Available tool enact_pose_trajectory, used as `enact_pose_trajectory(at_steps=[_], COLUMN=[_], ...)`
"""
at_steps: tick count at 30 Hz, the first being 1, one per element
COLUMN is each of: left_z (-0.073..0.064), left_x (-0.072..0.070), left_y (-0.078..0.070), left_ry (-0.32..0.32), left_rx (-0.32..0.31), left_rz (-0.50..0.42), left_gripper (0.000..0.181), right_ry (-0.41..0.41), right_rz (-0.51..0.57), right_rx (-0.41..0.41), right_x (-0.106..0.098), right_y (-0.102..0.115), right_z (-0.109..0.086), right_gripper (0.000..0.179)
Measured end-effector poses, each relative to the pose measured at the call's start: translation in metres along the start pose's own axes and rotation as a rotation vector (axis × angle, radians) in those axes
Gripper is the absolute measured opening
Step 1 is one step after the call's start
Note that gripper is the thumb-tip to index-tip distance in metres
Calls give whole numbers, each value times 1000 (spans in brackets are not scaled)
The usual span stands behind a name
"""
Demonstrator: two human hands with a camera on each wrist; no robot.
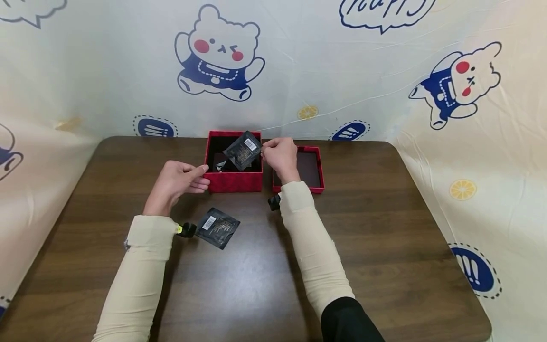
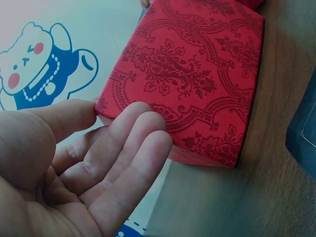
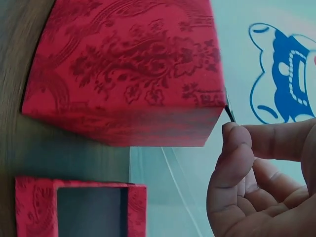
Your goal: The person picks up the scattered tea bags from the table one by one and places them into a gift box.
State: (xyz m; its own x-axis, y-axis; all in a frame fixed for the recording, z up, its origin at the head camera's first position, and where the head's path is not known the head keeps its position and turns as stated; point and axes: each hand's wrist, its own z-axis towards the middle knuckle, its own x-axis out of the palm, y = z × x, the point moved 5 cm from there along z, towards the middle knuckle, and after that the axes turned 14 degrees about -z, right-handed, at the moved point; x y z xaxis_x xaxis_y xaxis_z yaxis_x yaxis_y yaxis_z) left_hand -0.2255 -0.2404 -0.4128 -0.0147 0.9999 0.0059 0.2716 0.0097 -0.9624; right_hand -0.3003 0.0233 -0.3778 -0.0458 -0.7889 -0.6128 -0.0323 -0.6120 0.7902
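Observation:
A red patterned box stands without its lid at the far side of the table. My left hand holds the box's front left corner, thumb at the rim and fingers by the wall. In the left wrist view, the fingers overlap the patterned front side. My right hand pinches one corner of a black sachet with a white label, which tilts over the box opening. Only a dark sliver of that sachet shows in the right wrist view. Another black sachet lies on the table in front.
The red lid lies inside-up to the right of the box, partly behind my right hand. Something dark and shiny is inside the box, hard to make out. A cloth with printed bears hangs behind the brown wooden table.

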Motion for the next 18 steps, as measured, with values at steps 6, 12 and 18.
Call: enact_pose_trajectory(at_steps=[6, 12, 18], left_z=[-1, -1, -1], left_x=[0, 0, -1], left_y=[1, 1, 2], left_ry=[-18, -9, -21], left_rx=[-3, 5, 0], left_rz=[12, 20, 16], left_gripper=[49, 50, 47], right_ry=[-71, -71, -52], right_rz=[-323, -448, -470], right_rx=[-144, -175, -166], right_x=[2, 6, 7], right_y=[13, 24, 25], right_z=[-4, -10, -12], right_gripper=[21, 23, 18])
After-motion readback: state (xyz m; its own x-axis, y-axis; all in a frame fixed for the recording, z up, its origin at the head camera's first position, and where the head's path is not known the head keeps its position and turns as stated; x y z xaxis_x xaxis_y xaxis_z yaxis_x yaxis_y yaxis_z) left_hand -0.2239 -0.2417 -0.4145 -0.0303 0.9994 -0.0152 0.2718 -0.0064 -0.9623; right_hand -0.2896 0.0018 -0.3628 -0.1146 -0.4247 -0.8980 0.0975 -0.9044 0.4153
